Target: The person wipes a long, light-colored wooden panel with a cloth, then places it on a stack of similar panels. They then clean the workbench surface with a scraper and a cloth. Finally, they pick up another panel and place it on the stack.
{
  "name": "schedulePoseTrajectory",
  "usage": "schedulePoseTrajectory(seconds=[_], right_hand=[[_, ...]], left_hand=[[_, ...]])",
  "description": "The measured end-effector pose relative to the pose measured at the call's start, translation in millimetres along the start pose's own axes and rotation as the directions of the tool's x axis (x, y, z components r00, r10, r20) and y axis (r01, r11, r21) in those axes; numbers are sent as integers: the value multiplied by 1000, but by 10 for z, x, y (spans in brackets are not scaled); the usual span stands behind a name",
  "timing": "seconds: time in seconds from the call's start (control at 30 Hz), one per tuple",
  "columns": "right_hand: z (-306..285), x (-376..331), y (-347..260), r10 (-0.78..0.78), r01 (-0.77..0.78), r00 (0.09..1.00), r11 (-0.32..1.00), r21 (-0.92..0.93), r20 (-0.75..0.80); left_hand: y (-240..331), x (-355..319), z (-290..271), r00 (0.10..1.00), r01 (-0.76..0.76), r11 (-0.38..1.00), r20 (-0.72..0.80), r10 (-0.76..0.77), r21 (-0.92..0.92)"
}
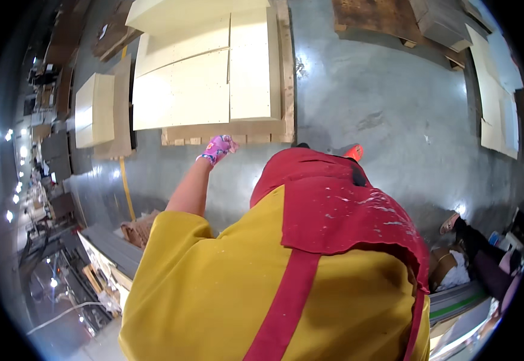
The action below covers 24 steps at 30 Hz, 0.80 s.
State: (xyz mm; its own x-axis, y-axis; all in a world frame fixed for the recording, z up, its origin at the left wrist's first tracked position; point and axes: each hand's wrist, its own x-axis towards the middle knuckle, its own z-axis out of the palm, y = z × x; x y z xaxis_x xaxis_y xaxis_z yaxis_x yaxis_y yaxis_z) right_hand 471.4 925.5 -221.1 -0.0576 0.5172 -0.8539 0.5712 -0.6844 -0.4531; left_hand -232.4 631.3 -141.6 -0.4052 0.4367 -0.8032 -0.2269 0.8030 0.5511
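Note:
My left hand (219, 150) wears a pink and purple patterned glove, and its fingers look curled in with nothing showing in them. It is in front of the near edge of a wooden pallet (253, 133), apparently free of it. Stacks of cream-coloured flat panels (180, 90) lie on that pallet, side by side, with small holes in some of them. My right hand is out of the picture, hidden on the far side of my body and my red apron (346, 210).
A smaller stack of pale panels (95, 111) stands on a pallet at the left. At the back right are another brown pallet (376, 18) and a grey block-shaped stack (442, 27). Cream boards (495, 96) lie at the far right. Another person's leg (478, 240) shows at the lower right.

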Motion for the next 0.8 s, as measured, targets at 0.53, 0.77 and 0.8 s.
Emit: schedulePoseTrajectory(seconds=[0.53, 0.77, 0.8], right_hand=[[374, 1996, -3898, -204, 288, 935, 914, -286, 290], [1795, 1837, -5395, -334, 593, 786, 645, -481, 521], [1889, 1893, -5529, -333, 573, 805, 655, -493, 491]], left_hand=[[320, 95, 1191, 991, 89, 986, -86, -102, -141], [1631, 998, 363, 992, 7, 941, -116, -48, -338], [1773, 1143, 129, 992, -23, 934, -123, -22, -355]])
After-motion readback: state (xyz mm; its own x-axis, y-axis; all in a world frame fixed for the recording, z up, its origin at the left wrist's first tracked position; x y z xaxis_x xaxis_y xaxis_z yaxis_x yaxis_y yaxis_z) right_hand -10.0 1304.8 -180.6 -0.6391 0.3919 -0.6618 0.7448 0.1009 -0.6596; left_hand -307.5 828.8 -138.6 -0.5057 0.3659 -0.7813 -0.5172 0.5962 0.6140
